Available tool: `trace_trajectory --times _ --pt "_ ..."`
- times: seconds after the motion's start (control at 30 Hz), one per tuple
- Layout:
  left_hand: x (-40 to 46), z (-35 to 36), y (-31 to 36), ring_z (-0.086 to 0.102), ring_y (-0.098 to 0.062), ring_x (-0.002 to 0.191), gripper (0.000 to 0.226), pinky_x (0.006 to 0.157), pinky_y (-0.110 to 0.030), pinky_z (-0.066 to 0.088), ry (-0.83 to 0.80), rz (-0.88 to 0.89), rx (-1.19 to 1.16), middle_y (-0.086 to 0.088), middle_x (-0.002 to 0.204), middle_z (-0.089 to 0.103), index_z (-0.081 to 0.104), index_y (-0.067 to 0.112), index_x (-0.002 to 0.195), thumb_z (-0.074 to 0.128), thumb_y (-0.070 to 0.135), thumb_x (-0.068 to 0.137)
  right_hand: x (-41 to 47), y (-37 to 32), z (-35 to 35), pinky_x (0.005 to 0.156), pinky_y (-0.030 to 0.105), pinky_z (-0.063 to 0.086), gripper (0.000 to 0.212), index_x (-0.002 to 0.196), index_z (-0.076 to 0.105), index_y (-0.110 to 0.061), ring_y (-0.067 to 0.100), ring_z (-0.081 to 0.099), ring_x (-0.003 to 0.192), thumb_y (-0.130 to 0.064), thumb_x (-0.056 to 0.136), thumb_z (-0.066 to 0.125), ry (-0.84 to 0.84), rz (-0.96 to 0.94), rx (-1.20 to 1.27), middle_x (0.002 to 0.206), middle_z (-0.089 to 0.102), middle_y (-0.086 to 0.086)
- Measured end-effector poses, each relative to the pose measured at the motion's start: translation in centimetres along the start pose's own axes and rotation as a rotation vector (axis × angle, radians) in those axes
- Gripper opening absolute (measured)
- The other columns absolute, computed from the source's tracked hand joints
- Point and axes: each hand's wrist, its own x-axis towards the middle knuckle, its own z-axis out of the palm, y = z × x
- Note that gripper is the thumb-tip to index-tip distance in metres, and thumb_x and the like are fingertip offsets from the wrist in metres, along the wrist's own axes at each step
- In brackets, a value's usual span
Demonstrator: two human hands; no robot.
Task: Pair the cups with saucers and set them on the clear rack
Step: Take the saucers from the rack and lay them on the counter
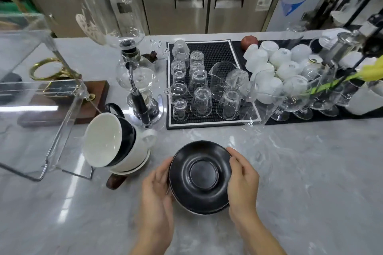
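Note:
A stack of black saucers [202, 176] sits on the grey marble counter in front of me. My left hand [157, 188] grips its left rim and my right hand [241, 180] grips its right rim. To the left stands a leaning stack of cups [116, 141]: a black cup with a white inside on top, tilted toward me, on a white cup [141, 143] and a white saucer [135, 167]. The clear rack [37, 97] stands at the far left with its open side toward the cups.
A glass siphon brewer [138, 89] stands behind the cups. A black bar mat [209, 87] holds several upturned glasses and pitchers. White cups [275, 62] and stemmed glasses crowd the right. A wooden base [91, 99] lies behind the rack.

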Motion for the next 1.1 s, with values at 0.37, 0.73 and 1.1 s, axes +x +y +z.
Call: trace_trajectory --times 0.37,0.73,1.1 --pt "2.7 2.3 -0.6 0.061 -0.022 0.127 0.044 0.115 -0.042 0.039 0.097 0.038 -0.093 -0.007 0.13 0.071 0.061 0.006 0.132 0.031 0.021 0.105 4.3 0.0 1.4 0.092 0.014 0.043 0.029 0.113 0.071 -0.023 -0.013 0.06 0.104 -0.01 0.1 0.048 -0.071 -0.042 0.013 0.109 0.069 -0.019" --pt "4.3 2.1 -1.8 0.065 -0.01 0.122 0.038 0.11 -0.033 0.043 0.064 0.172 0.13 0.003 0.126 0.074 0.068 0.022 0.123 0.047 -0.001 0.101 5.5 0.5 1.5 0.083 0.008 0.048 0.036 0.126 0.065 -0.017 -0.012 0.063 0.084 -0.004 0.099 0.046 -0.099 -0.112 -0.096 0.115 0.07 -0.007" --pt "4.8 0.7 -2.0 0.062 -0.009 0.126 0.04 0.108 -0.029 0.045 -0.042 0.248 0.301 0.004 0.131 0.071 0.063 0.026 0.129 0.05 0.0 0.101 6.1 1.9 0.9 0.084 0.025 0.043 0.04 0.136 0.056 -0.024 0.001 0.047 0.077 -0.01 0.102 0.041 -0.193 -0.211 -0.276 0.112 0.069 -0.001"
